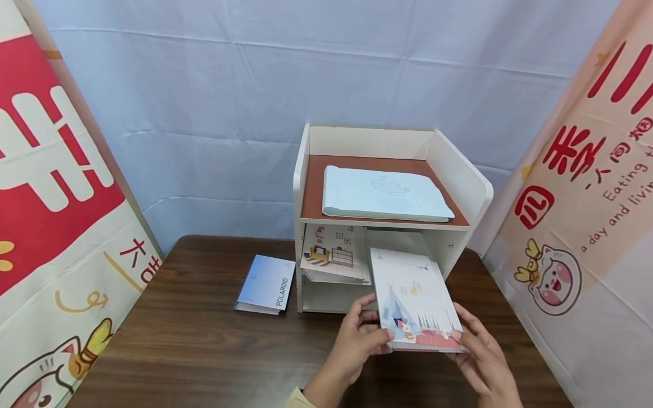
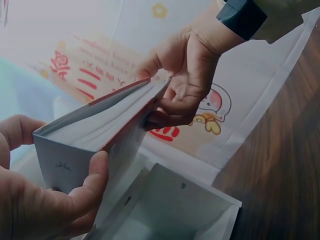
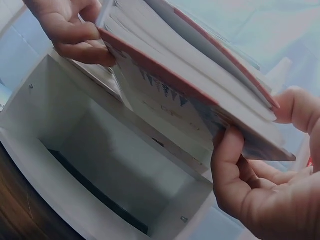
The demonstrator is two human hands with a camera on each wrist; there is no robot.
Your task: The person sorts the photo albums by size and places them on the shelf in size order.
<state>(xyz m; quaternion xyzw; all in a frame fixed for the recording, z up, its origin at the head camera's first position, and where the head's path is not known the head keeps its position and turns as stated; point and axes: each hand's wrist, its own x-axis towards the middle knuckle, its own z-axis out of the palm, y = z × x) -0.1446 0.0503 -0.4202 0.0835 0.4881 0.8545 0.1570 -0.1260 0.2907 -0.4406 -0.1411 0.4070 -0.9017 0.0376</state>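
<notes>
A thick hardcover book (image 1: 415, 300) with a tent and trees drawn on its white cover is held in both hands, in front of the small white shelf (image 1: 479, 184). My left hand (image 1: 354, 340) grips its near left corner, thumb on the cover and fingers beneath. At the near right corner, my right hand (image 1: 482, 357) pinches it the same way. The left wrist view shows the page edges between the covers, my left hand (image 2: 65, 195) around the spine end. From below, the right wrist view shows my right hand (image 3: 270, 185) holding the other corner.
Another illustrated book (image 1: 334, 255) lies on the shelf's middle level, left side. A pale blue book (image 1: 388, 192) with a whale drawing rests on the brown top. Left of the shelf, a blue POLAROID book (image 1: 266, 283) lies on the dark wooden table (image 1: 204, 340).
</notes>
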